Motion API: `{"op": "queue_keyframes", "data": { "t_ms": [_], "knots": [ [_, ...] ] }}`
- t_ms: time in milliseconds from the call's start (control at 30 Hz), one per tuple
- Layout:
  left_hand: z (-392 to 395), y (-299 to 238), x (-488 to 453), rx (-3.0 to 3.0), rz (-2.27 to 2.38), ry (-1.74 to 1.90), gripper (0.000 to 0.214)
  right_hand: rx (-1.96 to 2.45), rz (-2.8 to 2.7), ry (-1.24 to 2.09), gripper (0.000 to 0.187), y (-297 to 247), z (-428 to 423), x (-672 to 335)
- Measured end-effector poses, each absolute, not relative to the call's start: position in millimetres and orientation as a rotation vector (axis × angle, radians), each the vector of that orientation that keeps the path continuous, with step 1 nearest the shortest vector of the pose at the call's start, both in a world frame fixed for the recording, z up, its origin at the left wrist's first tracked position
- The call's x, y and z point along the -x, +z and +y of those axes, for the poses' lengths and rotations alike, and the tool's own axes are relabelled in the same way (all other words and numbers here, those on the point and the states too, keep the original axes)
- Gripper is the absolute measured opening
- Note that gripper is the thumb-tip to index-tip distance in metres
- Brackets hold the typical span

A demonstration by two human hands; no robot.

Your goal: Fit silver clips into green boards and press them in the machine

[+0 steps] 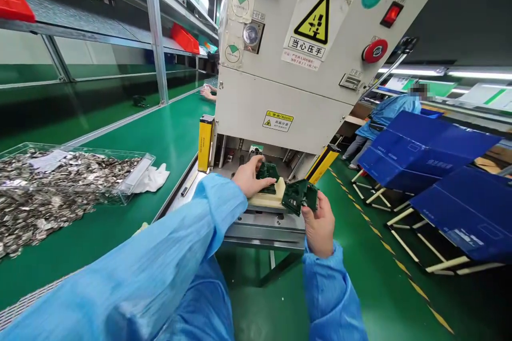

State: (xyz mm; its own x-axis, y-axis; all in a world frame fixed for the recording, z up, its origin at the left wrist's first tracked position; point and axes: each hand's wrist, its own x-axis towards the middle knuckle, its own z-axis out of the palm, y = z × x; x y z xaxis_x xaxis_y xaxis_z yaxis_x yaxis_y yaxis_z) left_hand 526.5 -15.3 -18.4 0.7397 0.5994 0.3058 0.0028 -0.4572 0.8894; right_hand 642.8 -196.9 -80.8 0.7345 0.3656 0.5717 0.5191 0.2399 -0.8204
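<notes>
My left hand (248, 178) is closed at the mouth of a grey press machine (256, 93), thumb and fingers on the edges of a green circuit board (269, 171). That board rests on a cream-coloured fixture (264, 200); its far side is partly hidden by my fingers. Just to the right, my right hand (321, 226) pinches a second green circuit board (298, 195) by its right edge. This one is tilted in front of the fixture's right end, with small parts visible on its face.
Yellow guard posts (206, 144) flank the machine opening. A clear tray (136, 173) of small metal pieces stands on the green table (120, 234), with more pieces spilled beside it. Blue bins (428, 144) stand on racks at right, near a co-worker in blue (390, 112).
</notes>
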Motion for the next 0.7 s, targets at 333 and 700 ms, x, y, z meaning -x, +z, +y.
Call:
{"op": "queue_keyframes", "data": {
  "t_ms": [333, 700],
  "knots": [
    [-17.2, -40.4, -354.7, -1.751, 0.720, 0.441, 0.068, 1.765, -1.394, 0.125, 0.059, -42.7, -121.8, -672.4],
    [-2.0, -113.4, -327.4, -1.651, 0.719, 0.339, 0.066, 1.818, -0.867, -0.359, 0.056, -87.6, -181.4, -675.5]
  ]
}}
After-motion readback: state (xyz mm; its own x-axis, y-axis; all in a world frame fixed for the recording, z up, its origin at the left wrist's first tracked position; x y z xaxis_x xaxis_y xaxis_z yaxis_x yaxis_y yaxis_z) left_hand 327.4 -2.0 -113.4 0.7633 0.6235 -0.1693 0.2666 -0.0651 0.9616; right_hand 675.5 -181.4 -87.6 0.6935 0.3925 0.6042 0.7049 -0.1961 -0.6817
